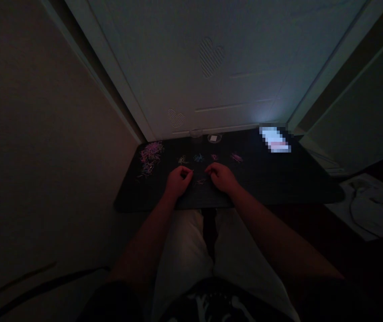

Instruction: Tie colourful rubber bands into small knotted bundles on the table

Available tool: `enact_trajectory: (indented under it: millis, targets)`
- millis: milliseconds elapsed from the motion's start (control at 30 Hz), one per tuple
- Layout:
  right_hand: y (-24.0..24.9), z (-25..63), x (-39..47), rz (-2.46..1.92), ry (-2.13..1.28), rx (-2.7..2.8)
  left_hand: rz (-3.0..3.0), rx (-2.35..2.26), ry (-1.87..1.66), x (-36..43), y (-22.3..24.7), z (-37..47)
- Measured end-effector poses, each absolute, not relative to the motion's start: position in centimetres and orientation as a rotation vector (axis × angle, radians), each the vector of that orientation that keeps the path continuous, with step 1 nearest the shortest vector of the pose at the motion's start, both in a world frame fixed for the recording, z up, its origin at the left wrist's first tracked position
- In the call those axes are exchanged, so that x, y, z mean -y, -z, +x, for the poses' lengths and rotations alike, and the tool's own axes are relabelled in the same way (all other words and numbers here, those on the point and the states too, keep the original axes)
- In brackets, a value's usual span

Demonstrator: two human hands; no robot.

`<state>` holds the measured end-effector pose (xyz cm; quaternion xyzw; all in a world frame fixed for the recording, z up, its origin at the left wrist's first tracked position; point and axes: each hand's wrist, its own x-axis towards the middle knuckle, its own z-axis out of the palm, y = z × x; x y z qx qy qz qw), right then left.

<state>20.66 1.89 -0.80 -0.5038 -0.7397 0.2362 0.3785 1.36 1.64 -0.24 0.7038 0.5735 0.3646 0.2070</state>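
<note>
In dim light, my left hand (178,180) rests at the dark table (271,183), thumb and forefinger pinched together; whatever is at their tips is too small to make out. A short gap away, my right hand (222,177) is also closed in a pinch, its fingertips pointing left. Between them on the tabletop lies a small group of thin pieces (199,182). Just beyond my hands sit small piles of thin, short strips: a yellowish pile (182,159), a blue pile (198,158), a pink pile (214,157) and another pink pile (236,157).
A larger heap of mixed pink and purple strips (151,154) covers the table's left end. At the back edge stand a clear round container (196,133) and a round lid with a white label (214,138). A lit screen (275,139) glows at right. A white door (164,67) rises behind.
</note>
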Motion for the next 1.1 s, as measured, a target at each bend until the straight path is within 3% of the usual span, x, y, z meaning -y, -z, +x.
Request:
enact_trajectory:
  millis: [1100]
  targets:
    - [1.0,20.65,-1.91,-1.281,-0.623,1.828,1.952,-1.56,-1.009,-1.81,0.55,1.1]
